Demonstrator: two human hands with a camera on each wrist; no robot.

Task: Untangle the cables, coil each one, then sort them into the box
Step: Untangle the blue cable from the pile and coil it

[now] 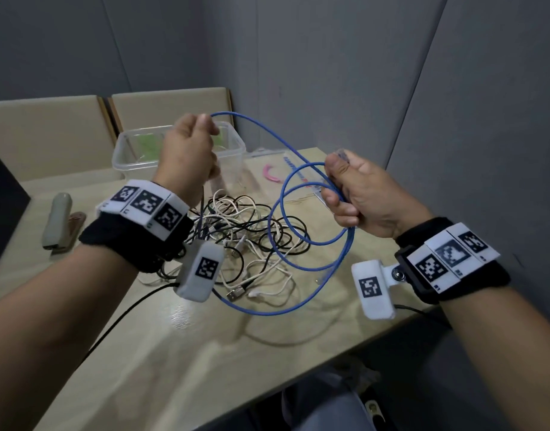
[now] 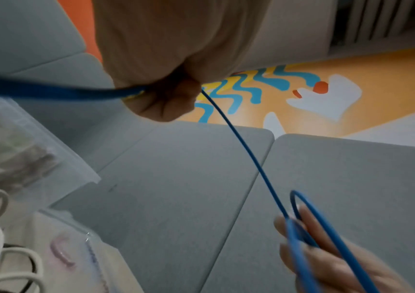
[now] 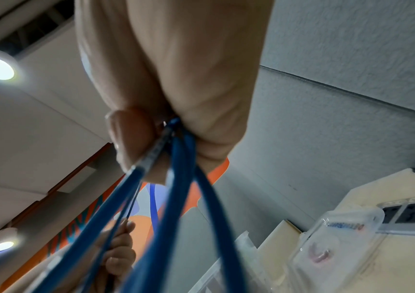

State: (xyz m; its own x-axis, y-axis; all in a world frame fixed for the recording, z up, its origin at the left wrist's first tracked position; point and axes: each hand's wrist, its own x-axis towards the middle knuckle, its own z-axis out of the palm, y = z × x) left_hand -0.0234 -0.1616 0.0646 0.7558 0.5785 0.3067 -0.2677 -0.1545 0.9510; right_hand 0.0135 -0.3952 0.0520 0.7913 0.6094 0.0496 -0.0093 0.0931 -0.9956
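While the right hand [image 1: 357,194] clamps blue cable [image 1: 311,244] loops above the tangle [image 1: 245,244], the left hand [image 1: 189,154] pinches its run; the springy cable probably wants gripping where loops cross. The box [image 1: 174,150] waits beyond the tangle.

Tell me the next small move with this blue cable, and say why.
Probably bring the left hand across and lay its strand as another loop into the right hand. The right hand's grip already gathers several loops of the blue cable, while the left pinches a free stretch, and a long slack loop hangs over the tangled cables.
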